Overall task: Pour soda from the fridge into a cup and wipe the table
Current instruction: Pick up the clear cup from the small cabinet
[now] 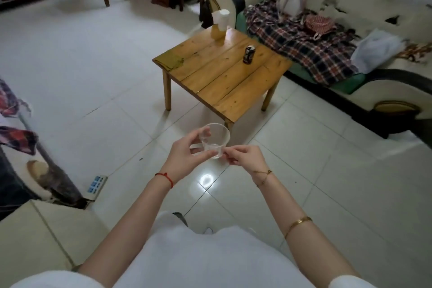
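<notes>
The clear plastic cup was held in the air above the tiled floor, short of the near corner of the wooden table and not touching it. The left hand held it from the left: its thumb and fingers were curled round the cup's wall, fingertips showing through the clear plastic near the rim and the base. The right hand met the cup from the right, its thumb and forefinger pinched at the lower edge of the cup, the other fingers curled beneath. The cup sat between the two hands, its mouth tipped up and away toward the table, and looked empty.

On the table, well beyond the cup, a dark soda can stood upright toward the far right side. A folded olive cloth lay at the table's left corner. At the table's far corner stood a white and yellowish container, too blurred to name. Behind the table a white sofa carried a plaid blanket.
</notes>
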{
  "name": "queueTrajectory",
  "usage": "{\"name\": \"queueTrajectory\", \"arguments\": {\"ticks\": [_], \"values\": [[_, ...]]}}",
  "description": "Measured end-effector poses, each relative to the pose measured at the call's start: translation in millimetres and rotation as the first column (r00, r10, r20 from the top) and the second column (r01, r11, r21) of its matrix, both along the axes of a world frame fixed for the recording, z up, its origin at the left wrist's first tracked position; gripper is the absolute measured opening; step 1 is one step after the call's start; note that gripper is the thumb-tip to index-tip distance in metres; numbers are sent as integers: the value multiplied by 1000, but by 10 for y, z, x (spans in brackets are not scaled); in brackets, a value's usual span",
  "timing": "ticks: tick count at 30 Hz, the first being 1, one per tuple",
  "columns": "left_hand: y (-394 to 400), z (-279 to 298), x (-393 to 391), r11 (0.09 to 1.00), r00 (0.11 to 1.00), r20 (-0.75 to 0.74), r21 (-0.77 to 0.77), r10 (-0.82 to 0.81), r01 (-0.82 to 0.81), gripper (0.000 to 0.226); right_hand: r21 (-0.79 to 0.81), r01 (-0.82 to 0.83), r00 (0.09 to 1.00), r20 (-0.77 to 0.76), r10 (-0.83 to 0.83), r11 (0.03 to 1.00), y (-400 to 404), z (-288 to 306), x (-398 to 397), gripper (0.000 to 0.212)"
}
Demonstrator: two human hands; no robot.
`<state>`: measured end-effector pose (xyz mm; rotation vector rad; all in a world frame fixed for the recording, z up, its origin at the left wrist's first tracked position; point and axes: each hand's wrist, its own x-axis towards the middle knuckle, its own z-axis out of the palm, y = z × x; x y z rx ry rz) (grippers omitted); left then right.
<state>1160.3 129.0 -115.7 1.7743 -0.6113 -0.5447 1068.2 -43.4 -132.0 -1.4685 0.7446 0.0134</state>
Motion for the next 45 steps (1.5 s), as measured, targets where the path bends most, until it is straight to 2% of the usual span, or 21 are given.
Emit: {"name": "queueTrajectory", "arguments": {"ticks": [12,19,27,35,39,42,45], "values": [[-1607,-119,468,964,965,38,62,-259,257,61,-10,268,963,-21,-268,963,-1304,-152,84,14],[-2636,-116,1040,961,962,24,41,-273,272,58,-29,306,950,-62,-307,952,-2310,-169,674,11],[-3679,56,1827,985,985,34,-5,-170,171,61,-80,238,970,-28,-241,968,-3427,55,1594,8],[-4358,91,2325,991,991,42,33,-127,126,59,-59,153,988,-15,-155,986,-4151,49,2150,18],[-4677,87,2489,995,996,45,54,-83,80,70,-44,77,997,-11,-78,996,-4522,-49,2411,22],[-4932,53,2581,998,998,53,61,-14,11,69,-56,7,1000,-13,-7,998,-4842,-98,2625,24],[-5209,17,2654,993,994,66,68,89,-94,64,-61,-82,997,-16,81,995,-5193,-106,2860,16]]}}
